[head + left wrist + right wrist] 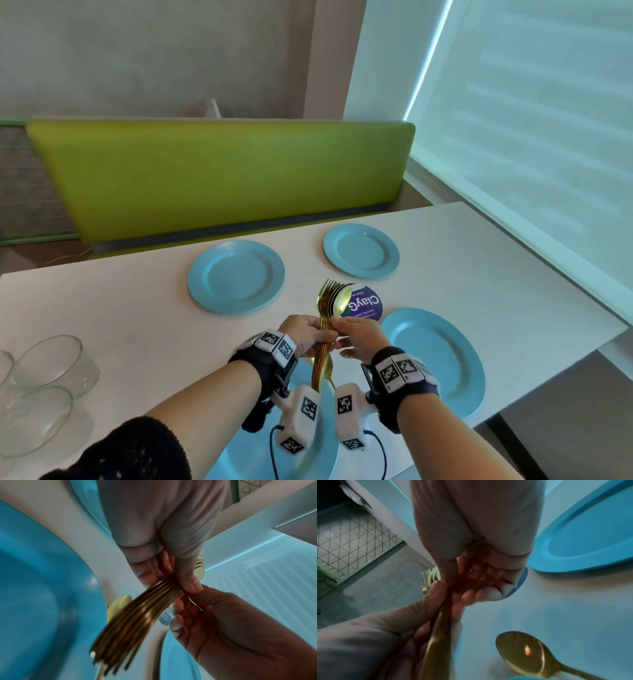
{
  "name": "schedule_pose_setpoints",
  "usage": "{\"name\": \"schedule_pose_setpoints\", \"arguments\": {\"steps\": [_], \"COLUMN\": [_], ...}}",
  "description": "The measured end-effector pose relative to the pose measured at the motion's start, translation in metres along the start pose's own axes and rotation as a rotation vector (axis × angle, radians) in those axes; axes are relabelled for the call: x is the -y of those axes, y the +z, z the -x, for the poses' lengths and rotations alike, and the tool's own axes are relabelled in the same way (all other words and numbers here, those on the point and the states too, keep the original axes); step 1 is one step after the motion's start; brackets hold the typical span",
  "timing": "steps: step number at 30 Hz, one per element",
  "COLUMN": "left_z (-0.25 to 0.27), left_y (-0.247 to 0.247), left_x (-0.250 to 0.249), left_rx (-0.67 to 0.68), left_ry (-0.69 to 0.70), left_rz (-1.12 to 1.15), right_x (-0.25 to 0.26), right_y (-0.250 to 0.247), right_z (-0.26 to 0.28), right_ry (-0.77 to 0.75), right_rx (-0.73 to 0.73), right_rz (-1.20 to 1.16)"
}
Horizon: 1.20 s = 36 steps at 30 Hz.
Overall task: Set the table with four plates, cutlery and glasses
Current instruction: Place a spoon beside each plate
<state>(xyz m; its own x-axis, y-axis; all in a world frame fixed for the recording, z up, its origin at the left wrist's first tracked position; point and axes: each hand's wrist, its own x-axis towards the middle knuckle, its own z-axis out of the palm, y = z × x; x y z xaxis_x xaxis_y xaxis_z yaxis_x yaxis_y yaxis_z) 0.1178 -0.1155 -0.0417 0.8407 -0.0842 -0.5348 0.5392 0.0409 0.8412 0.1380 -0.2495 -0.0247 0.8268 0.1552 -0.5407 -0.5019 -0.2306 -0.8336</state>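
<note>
A gold cutlery bundle [327, 325] is clenched by the left hand [306, 334] above the near plate [239, 455]; one piece is pinched by right hand [356, 334] fingers [337, 322]. Risk, prob.: bundle fans out & drops if the grip is eased w/ the pull, since the handles are slick.

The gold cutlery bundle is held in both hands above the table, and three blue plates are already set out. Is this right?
Not three: the head view shows four blue plates. The rest holds: left hand and right hand hold the gold cutlery bundle above the table.
</note>
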Motion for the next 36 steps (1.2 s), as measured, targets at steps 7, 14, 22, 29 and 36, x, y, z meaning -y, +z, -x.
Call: {"name": "schedule_pose_setpoints", "arguments": {"steps": [7, 14, 22, 29, 36], "left_z": [-0.029, -0.068, -0.093, -0.099, -0.107], "left_y": [0.028, 0.050, 0.059, 0.068, 0.078], "left_x": [-0.027, -0.049, -0.046, -0.052, -0.052], "left_rx": [-0.058, -0.224, -0.341, -0.349, -0.380], "left_ry": [0.000, -0.065, -0.109, -0.123, -0.117], "left_rz": [0.023, 0.147, 0.178, 0.151, 0.155], "right_x": [0.018, 0.029, 0.004, -0.016, -0.031], "right_y": [-0.045, -0.152, -0.254, -0.281, -0.283], "right_z": [-0.024, -0.061, -0.096, -0.108, -0.114], "right_ry": [-0.002, 0.062, 0.233, 0.350, 0.404], "right_rx": [-0.055, -0.198, -0.294, -0.284, -0.244], "right_rz": [0.011, 0.338, 0.729, 1.292, 1.400]}}
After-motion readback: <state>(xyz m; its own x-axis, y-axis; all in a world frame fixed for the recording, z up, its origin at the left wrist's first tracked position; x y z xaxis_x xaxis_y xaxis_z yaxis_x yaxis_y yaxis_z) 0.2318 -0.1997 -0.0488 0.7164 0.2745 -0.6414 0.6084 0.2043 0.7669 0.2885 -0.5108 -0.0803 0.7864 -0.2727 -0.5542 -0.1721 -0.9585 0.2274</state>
